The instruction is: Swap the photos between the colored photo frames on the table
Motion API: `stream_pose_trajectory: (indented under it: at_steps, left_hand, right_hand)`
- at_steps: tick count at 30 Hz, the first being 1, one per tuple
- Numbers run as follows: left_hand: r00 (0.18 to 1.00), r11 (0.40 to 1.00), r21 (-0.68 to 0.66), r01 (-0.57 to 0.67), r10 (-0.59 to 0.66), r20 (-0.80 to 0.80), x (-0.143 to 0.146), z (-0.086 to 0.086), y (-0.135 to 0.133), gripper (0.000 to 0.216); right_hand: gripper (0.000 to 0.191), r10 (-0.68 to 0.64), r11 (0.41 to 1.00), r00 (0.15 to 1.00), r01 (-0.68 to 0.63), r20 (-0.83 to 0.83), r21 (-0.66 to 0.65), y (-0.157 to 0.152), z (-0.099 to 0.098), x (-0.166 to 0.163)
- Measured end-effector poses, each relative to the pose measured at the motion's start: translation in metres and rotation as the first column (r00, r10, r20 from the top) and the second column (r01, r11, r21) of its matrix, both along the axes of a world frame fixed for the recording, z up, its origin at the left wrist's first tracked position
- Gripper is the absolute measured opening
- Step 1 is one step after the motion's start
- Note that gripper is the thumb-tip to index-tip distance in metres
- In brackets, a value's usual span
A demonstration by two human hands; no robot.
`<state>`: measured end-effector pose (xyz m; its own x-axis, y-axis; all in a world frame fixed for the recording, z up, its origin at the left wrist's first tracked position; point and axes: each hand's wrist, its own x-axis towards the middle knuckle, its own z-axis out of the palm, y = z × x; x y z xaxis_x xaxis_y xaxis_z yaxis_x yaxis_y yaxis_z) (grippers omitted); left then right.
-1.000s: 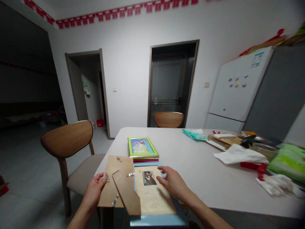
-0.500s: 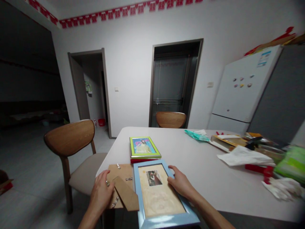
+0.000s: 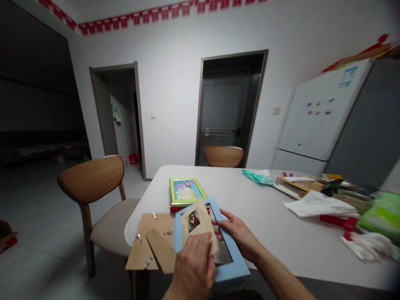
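A light blue picture frame [image 3: 233,270] is tilted up at the table's near edge. My right hand [image 3: 239,233] grips its right side, and fingers are mirrored in the glass. Curled over the lower part of a beige paper sheet [image 3: 191,236] with a small picture on it, my left hand [image 3: 195,262] holds the sheet partly raised out of the frame. To the left lies the brown backing board [image 3: 137,254], with metal clips and a stand leg [image 3: 161,250]. Part of the leg is hidden behind my left hand.
Behind the blue frame, a green picture frame [image 3: 171,205] rests on a red item. A teal packet [image 3: 258,177], white paper [image 3: 318,204] and a green package [image 3: 381,218] lie along the right of the white table [image 3: 268,246]. A wooden chair [image 3: 93,179] stands at left.
My left hand has moved right from the backing board onto the paper sheet, which is now lifted away from the glass. The blue frame has become more tilted, still in my right hand.
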<state>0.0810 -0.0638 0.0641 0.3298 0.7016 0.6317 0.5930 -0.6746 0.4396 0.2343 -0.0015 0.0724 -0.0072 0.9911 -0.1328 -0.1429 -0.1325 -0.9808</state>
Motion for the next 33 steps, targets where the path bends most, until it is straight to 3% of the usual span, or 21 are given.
stream_pose_trajectory:
  at_steps: [2,5,8,11,15,20,24,27,30,33]
  left_hand:
    - [0.989,0.995,-0.02,-0.101,0.102,0.104,-0.014,0.004,0.002,0.043]
    - [0.923,0.951,-0.175,-0.255,0.293,0.25,-0.04,0.006,0.003,0.04]
    - [0.859,0.896,-0.295,-0.332,0.417,0.298,-0.065,-0.002,0.001,0.038]
    - [0.848,0.849,-0.381,-0.365,0.472,0.24,-0.083,-0.02,-0.002,0.037]
    - [0.891,0.817,-0.445,-0.367,0.447,0.086,-0.091,-0.037,-0.005,0.041]
    - [0.879,0.786,-0.396,-0.475,0.441,-0.179,-0.093,-0.038,-0.006,0.041]
    - [0.872,0.851,-0.221,-0.476,0.424,-0.244,-0.096,-0.047,-0.005,0.038]
    - [0.907,0.916,-0.146,-0.374,0.329,-0.262,-0.092,-0.057,-0.004,0.047]
    - [0.925,0.948,-0.183,-0.26,0.191,-0.328,-0.078,-0.061,-0.002,0.062]
    - [0.914,0.945,-0.231,-0.231,0.129,-0.386,-0.064,-0.059,0.001,0.064]
  right_hand:
    - [0.057,-0.004,1.0,0.993,0.004,0.115,0.002,0.006,-0.01,0.008]
    - [0.055,-0.062,0.998,0.928,0.048,0.368,0.048,0.014,-0.026,0.021]
    - [0.054,-0.151,0.987,0.807,0.088,0.57,0.136,0.021,-0.04,0.032]
    - [0.048,-0.209,0.975,0.655,0.084,0.726,0.205,0.025,-0.049,0.041]
    - [0.042,-0.238,0.969,0.463,0.059,0.854,0.238,0.027,-0.055,0.046]
    - [0.038,-0.232,0.97,0.324,0.01,0.917,0.241,0.026,-0.06,0.046]
    - [0.034,-0.23,0.97,0.272,-0.018,0.935,0.244,0.027,-0.062,0.045]
    - [0.034,-0.227,0.97,0.253,-0.03,0.94,0.242,0.027,-0.062,0.045]
    - [0.034,-0.224,0.969,0.237,-0.051,0.945,0.243,0.027,-0.062,0.044]
    - [0.033,-0.22,0.967,0.24,-0.072,0.946,0.243,0.026,-0.062,0.042]
